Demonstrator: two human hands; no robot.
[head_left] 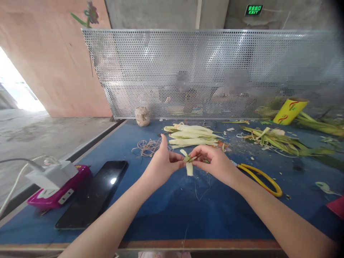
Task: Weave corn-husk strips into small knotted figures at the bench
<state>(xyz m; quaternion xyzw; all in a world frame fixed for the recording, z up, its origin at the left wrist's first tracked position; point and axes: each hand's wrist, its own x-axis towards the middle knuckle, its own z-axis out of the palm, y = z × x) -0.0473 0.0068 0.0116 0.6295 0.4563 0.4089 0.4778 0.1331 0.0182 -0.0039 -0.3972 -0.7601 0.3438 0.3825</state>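
Note:
Both of my hands meet above the middle of the blue table [172, 211]. Between them is a small folded piece of pale leaf strips [189, 162], with one strip hanging down. My left hand [163, 161] pinches its left side, forefinger raised. My right hand [215, 159] pinches its right side with fingers curled. Just behind lies a pile of pale cut leaf strips [192, 136].
A black phone [94, 193] and a pink device [57, 186] with a white charger lie at the left. Yellow-handled scissors [262, 177] lie right of my hand. Twine [146, 147], a twine ball [142, 116], green leaf scraps [279, 141] and a yellow tube [290, 111] sit before the perforated metal screen [215, 71].

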